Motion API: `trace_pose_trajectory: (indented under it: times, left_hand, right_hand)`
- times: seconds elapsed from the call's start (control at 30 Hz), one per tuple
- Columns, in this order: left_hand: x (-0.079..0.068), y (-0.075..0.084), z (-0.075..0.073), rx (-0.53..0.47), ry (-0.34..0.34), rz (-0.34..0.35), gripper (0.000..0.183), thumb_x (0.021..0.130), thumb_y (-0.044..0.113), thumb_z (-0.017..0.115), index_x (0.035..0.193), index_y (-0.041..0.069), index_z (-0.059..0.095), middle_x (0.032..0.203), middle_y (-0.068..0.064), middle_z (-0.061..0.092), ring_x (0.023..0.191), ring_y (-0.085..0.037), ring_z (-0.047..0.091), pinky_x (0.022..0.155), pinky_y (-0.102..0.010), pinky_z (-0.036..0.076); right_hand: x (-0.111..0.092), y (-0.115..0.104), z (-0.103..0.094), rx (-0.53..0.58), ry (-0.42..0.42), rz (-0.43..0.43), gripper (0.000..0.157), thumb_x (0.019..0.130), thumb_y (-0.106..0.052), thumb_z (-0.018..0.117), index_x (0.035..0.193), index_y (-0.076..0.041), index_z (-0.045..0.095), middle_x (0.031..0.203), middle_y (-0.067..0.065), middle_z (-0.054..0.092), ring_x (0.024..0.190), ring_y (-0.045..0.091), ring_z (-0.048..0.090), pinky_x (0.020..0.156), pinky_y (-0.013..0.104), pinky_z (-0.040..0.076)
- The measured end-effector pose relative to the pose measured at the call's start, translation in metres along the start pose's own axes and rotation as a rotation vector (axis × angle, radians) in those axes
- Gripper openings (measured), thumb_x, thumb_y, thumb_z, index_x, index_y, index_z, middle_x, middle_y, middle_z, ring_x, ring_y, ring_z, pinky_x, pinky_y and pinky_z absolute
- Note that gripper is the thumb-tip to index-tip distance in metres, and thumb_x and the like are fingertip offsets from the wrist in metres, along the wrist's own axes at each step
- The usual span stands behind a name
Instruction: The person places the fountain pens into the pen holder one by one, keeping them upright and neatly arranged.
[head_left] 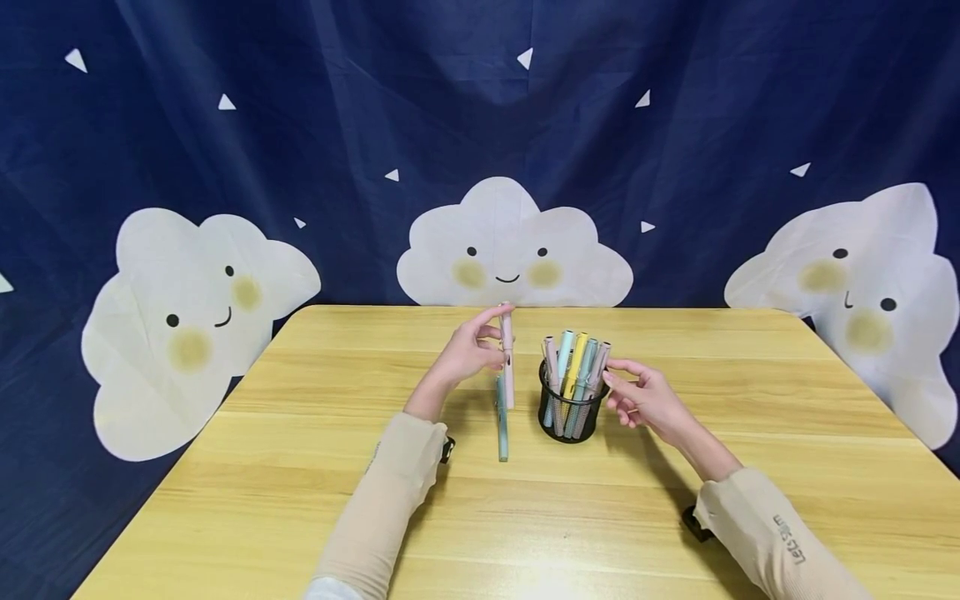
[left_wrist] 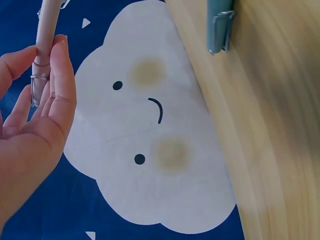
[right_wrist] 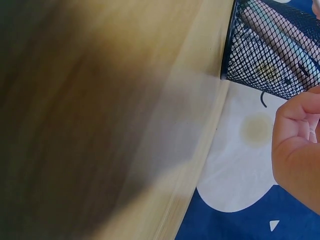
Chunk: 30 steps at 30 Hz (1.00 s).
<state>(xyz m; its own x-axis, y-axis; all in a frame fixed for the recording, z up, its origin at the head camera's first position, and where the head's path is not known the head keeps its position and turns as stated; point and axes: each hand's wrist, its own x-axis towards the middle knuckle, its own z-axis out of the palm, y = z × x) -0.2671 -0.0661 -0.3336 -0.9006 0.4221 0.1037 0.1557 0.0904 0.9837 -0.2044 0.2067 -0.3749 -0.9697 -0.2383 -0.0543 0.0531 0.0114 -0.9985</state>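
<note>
In the head view, my left hand (head_left: 468,350) pinches a pale pink pen (head_left: 507,367) between thumb and fingers, holding it upright above the table. The left wrist view shows the same pen (left_wrist: 46,30) with its clip near the fingers. Just below, a green pen (head_left: 502,429) lies on the wood. To the right stands a black mesh pen holder (head_left: 551,417) with several mauve, light blue, yellow and green pens in it. My right hand (head_left: 648,400) holds the holder's right rim, thumb in front; its fingertips are mostly outside the right wrist view.
A light wooden table (head_left: 300,500) lies under everything. Behind it hangs a dark blue curtain (head_left: 337,108) printed with white clouds and triangles. Small black devices are strapped beneath both beige sleeves (head_left: 780,533).
</note>
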Motion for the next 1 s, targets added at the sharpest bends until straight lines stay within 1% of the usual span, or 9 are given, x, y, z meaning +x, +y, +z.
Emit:
trace_pose_trajectory:
  times: [0.07, 0.17, 0.27, 0.4, 0.53, 0.63, 0.73, 0.77, 1.0]
  left_hand:
    - [0.0, 0.002, 0.001, -0.001, 0.008, 0.036, 0.074, 0.073, -0.021, 0.056, 0.135, 0.016, 0.041, 0.104, -0.025, 0.054, 0.076, -0.028, 0.061, 0.068, -0.042, 0.052]
    - [0.0, 0.005, 0.003, 0.006, 0.019, 0.081, 0.072, 0.073, -0.02, 0.057, 0.135, 0.014, 0.04, 0.102, -0.026, 0.054, 0.072, -0.023, 0.061, 0.065, -0.037, 0.053]
    - [0.001, 0.008, 0.005, 0.014, 0.03, 0.105, 0.071, 0.073, -0.019, 0.057, 0.134, 0.014, 0.041, 0.101, -0.026, 0.054, 0.069, -0.019, 0.061, 0.064, -0.036, 0.053]
    - [0.001, 0.012, 0.007, 0.02, 0.039, 0.118, 0.072, 0.073, -0.019, 0.057, 0.134, 0.014, 0.041, 0.099, -0.023, 0.055, 0.069, -0.019, 0.061, 0.064, -0.036, 0.053]
    - [0.002, 0.013, 0.008, -0.009, 0.044, 0.13, 0.075, 0.072, -0.021, 0.057, 0.135, 0.013, 0.038, 0.098, -0.025, 0.055, 0.067, -0.018, 0.061, 0.066, -0.038, 0.053]
    - [0.003, 0.013, 0.009, -0.03, 0.057, 0.136, 0.077, 0.071, -0.022, 0.058, 0.136, 0.013, 0.037, 0.096, -0.023, 0.056, 0.067, -0.018, 0.061, 0.067, -0.039, 0.053]
    - [0.003, 0.015, 0.011, -0.028, 0.068, 0.141, 0.078, 0.07, -0.022, 0.058, 0.136, 0.014, 0.037, 0.095, -0.02, 0.057, 0.068, -0.019, 0.062, 0.066, -0.038, 0.053]
    - [0.003, 0.016, 0.011, -0.03, 0.07, 0.143, 0.078, 0.07, -0.022, 0.058, 0.136, 0.014, 0.037, 0.096, -0.02, 0.057, 0.069, -0.02, 0.062, 0.067, -0.038, 0.053]
    - [0.003, 0.025, 0.014, -0.064, 0.058, 0.134, 0.081, 0.07, -0.022, 0.058, 0.138, 0.015, 0.034, 0.097, -0.022, 0.054, 0.068, -0.019, 0.061, 0.069, -0.041, 0.052]
  right_hand:
    - [0.0, 0.0, 0.0, -0.002, 0.002, -0.001, 0.053, 0.092, -0.017, 0.05, 0.134, 0.006, 0.027, 0.061, 0.003, 0.058, 0.042, 0.008, 0.047, 0.038, 0.018, 0.039]
    - [0.0, -0.001, 0.001, -0.005, 0.001, -0.001, 0.053, 0.093, -0.018, 0.049, 0.134, 0.006, 0.026, 0.061, 0.002, 0.058, 0.042, 0.008, 0.047, 0.038, 0.018, 0.039]
    - [0.0, -0.002, 0.001, -0.009, 0.002, 0.002, 0.053, 0.093, -0.018, 0.049, 0.134, 0.006, 0.026, 0.061, 0.002, 0.058, 0.042, 0.008, 0.047, 0.039, 0.018, 0.039]
    - [0.0, -0.001, 0.001, -0.007, 0.004, 0.006, 0.053, 0.092, -0.018, 0.05, 0.134, 0.006, 0.027, 0.061, 0.002, 0.058, 0.042, 0.008, 0.047, 0.039, 0.018, 0.039]
    - [0.0, 0.0, 0.0, -0.01, 0.005, 0.005, 0.053, 0.092, -0.019, 0.05, 0.133, 0.006, 0.028, 0.061, 0.003, 0.058, 0.042, 0.008, 0.047, 0.039, 0.018, 0.039]
    - [0.0, 0.0, 0.0, -0.016, 0.009, 0.007, 0.053, 0.092, -0.019, 0.05, 0.133, 0.006, 0.028, 0.061, 0.004, 0.058, 0.042, 0.008, 0.047, 0.039, 0.018, 0.039]
    - [0.0, 0.0, 0.0, -0.018, 0.012, 0.012, 0.054, 0.092, -0.02, 0.05, 0.134, 0.005, 0.028, 0.061, 0.004, 0.058, 0.042, 0.008, 0.047, 0.039, 0.018, 0.039]
    - [0.0, 0.0, 0.0, -0.02, 0.011, 0.012, 0.054, 0.092, -0.02, 0.05, 0.134, 0.005, 0.028, 0.061, 0.003, 0.058, 0.042, 0.008, 0.047, 0.039, 0.018, 0.039]
    - [0.001, 0.002, -0.001, -0.029, 0.02, 0.02, 0.054, 0.092, -0.021, 0.051, 0.133, 0.005, 0.029, 0.06, 0.002, 0.058, 0.042, 0.008, 0.047, 0.039, 0.017, 0.039]
